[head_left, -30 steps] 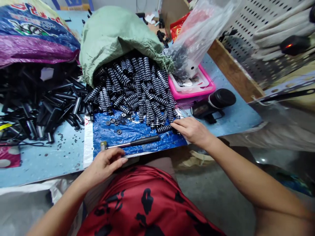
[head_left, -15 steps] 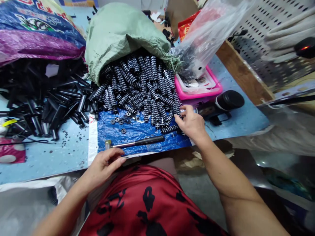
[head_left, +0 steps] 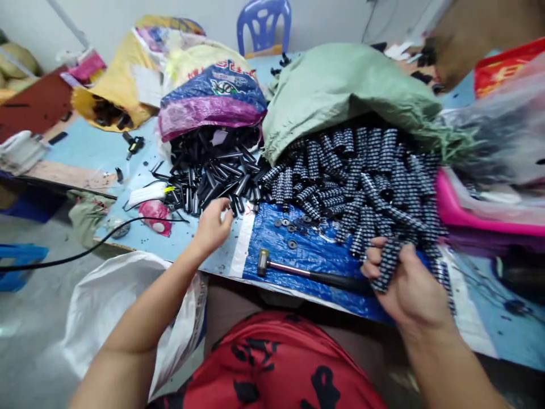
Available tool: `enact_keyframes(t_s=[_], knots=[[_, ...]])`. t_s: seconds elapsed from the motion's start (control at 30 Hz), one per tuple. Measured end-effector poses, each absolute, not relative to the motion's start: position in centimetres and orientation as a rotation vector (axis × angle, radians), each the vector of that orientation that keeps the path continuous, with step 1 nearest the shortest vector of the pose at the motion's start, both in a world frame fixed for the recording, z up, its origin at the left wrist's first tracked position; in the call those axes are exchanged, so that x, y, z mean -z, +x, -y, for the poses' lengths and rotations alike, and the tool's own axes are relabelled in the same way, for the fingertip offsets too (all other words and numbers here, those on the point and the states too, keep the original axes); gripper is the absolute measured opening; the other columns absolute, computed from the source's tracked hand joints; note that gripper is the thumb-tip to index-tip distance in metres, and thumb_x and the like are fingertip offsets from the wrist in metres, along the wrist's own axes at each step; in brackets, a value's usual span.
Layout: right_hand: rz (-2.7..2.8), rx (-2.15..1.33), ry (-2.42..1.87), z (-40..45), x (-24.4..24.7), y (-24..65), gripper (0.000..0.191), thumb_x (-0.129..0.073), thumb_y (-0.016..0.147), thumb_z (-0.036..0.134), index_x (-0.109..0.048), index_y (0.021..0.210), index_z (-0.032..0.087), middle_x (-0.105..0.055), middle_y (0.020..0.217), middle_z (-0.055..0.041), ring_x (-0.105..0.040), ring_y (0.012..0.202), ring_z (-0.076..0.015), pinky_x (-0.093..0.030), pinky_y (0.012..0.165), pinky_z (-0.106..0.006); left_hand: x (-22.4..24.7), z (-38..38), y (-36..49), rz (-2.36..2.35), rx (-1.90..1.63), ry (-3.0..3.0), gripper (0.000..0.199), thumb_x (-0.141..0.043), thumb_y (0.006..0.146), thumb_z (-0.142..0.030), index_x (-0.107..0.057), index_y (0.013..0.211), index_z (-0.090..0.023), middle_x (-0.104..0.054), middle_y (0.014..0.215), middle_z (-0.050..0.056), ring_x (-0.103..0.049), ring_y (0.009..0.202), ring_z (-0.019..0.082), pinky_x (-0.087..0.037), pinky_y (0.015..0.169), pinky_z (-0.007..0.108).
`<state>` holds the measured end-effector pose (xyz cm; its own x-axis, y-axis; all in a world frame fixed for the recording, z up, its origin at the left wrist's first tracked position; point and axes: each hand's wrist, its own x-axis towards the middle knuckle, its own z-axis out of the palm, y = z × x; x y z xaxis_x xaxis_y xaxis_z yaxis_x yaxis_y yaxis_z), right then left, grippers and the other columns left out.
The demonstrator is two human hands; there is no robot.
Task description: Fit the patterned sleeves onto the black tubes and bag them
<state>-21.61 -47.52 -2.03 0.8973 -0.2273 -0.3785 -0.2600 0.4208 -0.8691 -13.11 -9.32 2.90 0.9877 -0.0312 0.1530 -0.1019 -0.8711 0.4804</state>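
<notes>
In my right hand point(head_left: 415, 284) is a black-and-white patterned cylinder point(head_left: 387, 264), with my fingers wrapped round it. Many like it form a pile point(head_left: 353, 182) spilling from a green sack point(head_left: 349, 85). My left hand point(head_left: 213, 227) is at the near edge of a heap of black tubes point(head_left: 213, 182); its fingers are curled, and what they hold, if anything, is too small to tell. A hammer point(head_left: 306, 271) lies on the blue sheet point(head_left: 272, 244) between my hands, near several dark washers point(head_left: 292, 228).
A pink container point(head_left: 464, 210) stands at the right beside a clear plastic bag point(head_left: 502, 142). Behind the tubes are a blue and purple bag point(head_left: 213, 108) and a yellow bag point(head_left: 114, 74). An open white sack point(head_left: 110, 301) hangs below the table's front edge at left.
The view has swung left. My right hand has lifted a patterned cylinder, palm now turned up. My left hand has moved left from beside the hammer head to the black tubes.
</notes>
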Motion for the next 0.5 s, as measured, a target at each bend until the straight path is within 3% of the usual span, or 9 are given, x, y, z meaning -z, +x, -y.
enact_keyframes(t_s=[0.1,0.23,0.37,0.5], knots=[[-0.423,-0.157,-1.112,43.7,2.2,-21.6,0.044,-0.060,0.089,0.067,-0.069,0.094,0.025,-0.059,0.075,-0.0036,-0.053,0.059,-0.0151,-0.048,0.053,-0.032,-3.8,8.3,-9.1,0.058,-0.272,2.801,0.027,-0.051,0.095,-0.026,-0.065,0.114,-0.013,-0.069,0.113,0.016,-0.063,0.105,0.026,-0.047,0.094,0.037],[-0.300,-0.243,-1.059,39.3,1.4,-22.3,0.053,-0.072,0.080,0.071,-0.065,0.094,0.020,-0.060,0.074,-0.0012,-0.056,0.062,-0.0129,-0.051,0.058,-0.028,-4.5,10.1,-4.2,0.059,-0.062,2.962,0.024,-0.061,0.093,-0.039,-0.067,0.091,-0.016,-0.069,0.093,0.013,-0.062,0.087,0.026,-0.043,0.077,0.034],[-0.101,-0.324,-1.089,38.0,1.2,-22.0,0.058,-0.064,0.086,0.074,-0.063,0.098,0.017,-0.061,0.075,-0.0007,-0.058,0.059,-0.0107,-0.049,0.058,-0.026,-4.0,11.8,-0.9,0.030,0.263,2.924,0.029,-0.069,0.086,-0.044,-0.063,0.084,-0.015,-0.058,0.072,0.004,-0.050,0.069,0.018,-0.032,0.064,0.026],[-0.098,-0.316,-1.101,39.2,1.5,-22.6,0.057,-0.059,0.090,0.073,-0.061,0.100,0.017,-0.061,0.079,-0.0008,-0.060,0.063,-0.0105,-0.048,0.058,-0.024,-3.4,11.0,-1.8,0.007,0.174,2.789,0.026,-0.070,0.083,-0.038,-0.059,0.084,-0.015,-0.054,0.070,-0.001,-0.047,0.067,0.014,-0.030,0.064,0.022]])
